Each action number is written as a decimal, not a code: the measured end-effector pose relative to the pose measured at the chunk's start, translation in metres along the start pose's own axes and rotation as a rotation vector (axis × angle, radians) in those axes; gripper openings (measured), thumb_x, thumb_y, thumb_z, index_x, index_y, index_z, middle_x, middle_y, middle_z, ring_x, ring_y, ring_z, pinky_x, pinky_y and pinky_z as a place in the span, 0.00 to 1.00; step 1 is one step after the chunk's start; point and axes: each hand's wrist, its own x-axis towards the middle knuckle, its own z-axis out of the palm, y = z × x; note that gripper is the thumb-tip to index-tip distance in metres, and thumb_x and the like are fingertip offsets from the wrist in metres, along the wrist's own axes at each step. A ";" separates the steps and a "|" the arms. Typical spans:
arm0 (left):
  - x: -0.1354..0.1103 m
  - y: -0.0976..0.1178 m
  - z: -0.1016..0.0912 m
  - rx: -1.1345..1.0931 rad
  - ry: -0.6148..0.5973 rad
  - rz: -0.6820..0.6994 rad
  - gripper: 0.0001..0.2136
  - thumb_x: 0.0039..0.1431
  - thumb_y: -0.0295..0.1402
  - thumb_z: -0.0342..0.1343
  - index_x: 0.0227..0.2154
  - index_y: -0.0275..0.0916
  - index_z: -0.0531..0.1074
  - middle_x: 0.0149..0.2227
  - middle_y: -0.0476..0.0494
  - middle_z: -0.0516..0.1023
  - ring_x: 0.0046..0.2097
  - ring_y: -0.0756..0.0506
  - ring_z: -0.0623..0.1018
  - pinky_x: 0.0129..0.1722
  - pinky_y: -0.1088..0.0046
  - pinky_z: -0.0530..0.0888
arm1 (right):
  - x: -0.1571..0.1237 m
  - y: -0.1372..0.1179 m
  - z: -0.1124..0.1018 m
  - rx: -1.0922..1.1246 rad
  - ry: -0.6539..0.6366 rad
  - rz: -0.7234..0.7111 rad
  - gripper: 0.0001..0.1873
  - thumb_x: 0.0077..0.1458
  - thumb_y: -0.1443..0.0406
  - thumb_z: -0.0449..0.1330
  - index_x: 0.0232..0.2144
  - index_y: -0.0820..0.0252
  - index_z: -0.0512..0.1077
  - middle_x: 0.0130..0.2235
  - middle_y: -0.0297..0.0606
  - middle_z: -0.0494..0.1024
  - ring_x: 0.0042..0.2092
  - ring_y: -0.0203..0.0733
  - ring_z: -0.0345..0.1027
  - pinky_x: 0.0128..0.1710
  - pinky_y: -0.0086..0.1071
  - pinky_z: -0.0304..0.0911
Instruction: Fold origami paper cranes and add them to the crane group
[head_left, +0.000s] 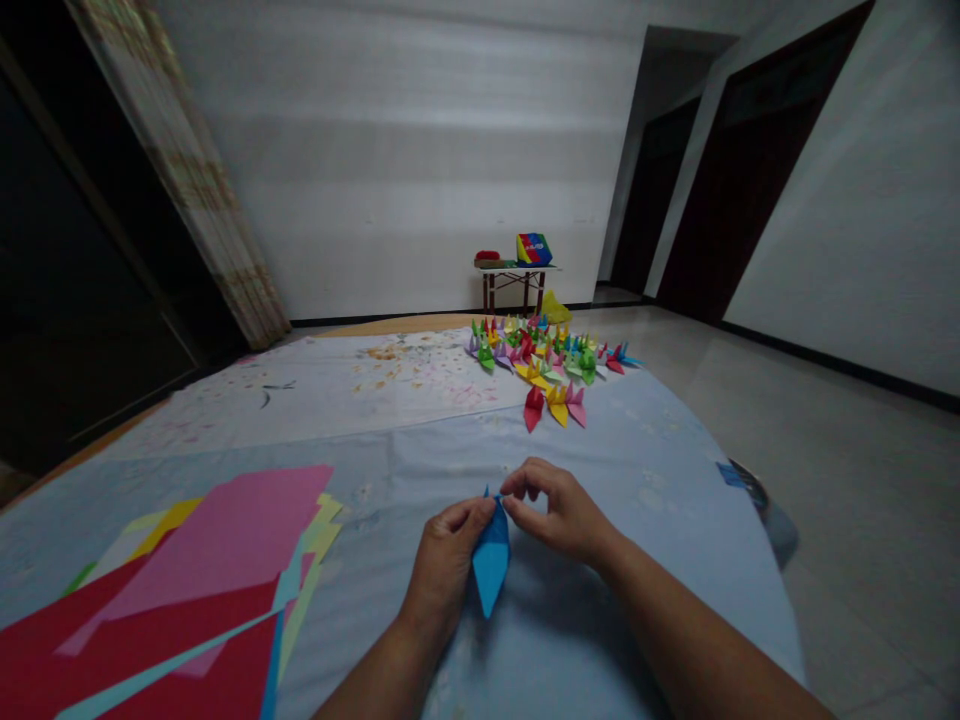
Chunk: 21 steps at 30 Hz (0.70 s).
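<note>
Blue folded paper in a slim, pointed shape (491,572) sits between the hands, over the pale-blue flowered tablecloth (637,455), its broad tip toward the wearer. The left hand (442,550) pinches its side between thumb and fingers, seemingly to steady it, while the right hand's (559,508) fingertips meet the narrow top; whether they grip, I cannot tell. Loose pink, red and yellow paper sheets (240,525) lie leftward, probably for easy reach; multicoloured folded-paper figures (527,347) cluster beyond, likely to leave working room.

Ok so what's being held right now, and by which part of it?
A blue folded paper: the left hand pinches its upper left side; the right hand is at its top, whether gripping I can't tell.
</note>
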 end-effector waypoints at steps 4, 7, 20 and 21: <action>-0.002 0.002 0.001 0.029 0.014 0.023 0.13 0.42 0.41 0.63 0.27 0.35 0.78 0.23 0.50 0.73 0.25 0.53 0.66 0.25 0.79 0.63 | 0.001 -0.001 -0.001 0.009 -0.004 0.010 0.03 0.48 0.67 0.58 0.29 0.61 0.70 0.28 0.34 0.69 0.30 0.34 0.61 0.31 0.28 0.58; -0.004 0.005 0.002 0.064 0.015 0.039 0.12 0.43 0.40 0.62 0.26 0.35 0.77 0.24 0.50 0.74 0.25 0.52 0.67 0.25 0.79 0.63 | 0.001 -0.001 -0.001 0.007 0.005 0.025 0.02 0.47 0.68 0.59 0.27 0.61 0.70 0.27 0.34 0.69 0.29 0.34 0.61 0.30 0.28 0.58; -0.005 0.008 0.003 0.140 -0.018 0.102 0.12 0.45 0.38 0.61 0.32 0.37 0.78 0.29 0.46 0.78 0.31 0.48 0.72 0.29 0.78 0.66 | 0.002 -0.006 0.000 0.097 -0.012 0.144 0.02 0.47 0.69 0.57 0.26 0.62 0.70 0.25 0.34 0.70 0.28 0.33 0.61 0.29 0.27 0.58; -0.005 0.008 0.003 0.137 -0.020 0.101 0.12 0.45 0.38 0.61 0.33 0.37 0.78 0.29 0.46 0.78 0.31 0.48 0.72 0.29 0.78 0.67 | 0.002 -0.007 0.000 0.106 -0.011 0.156 0.02 0.47 0.69 0.57 0.26 0.63 0.70 0.25 0.34 0.70 0.28 0.33 0.61 0.29 0.27 0.58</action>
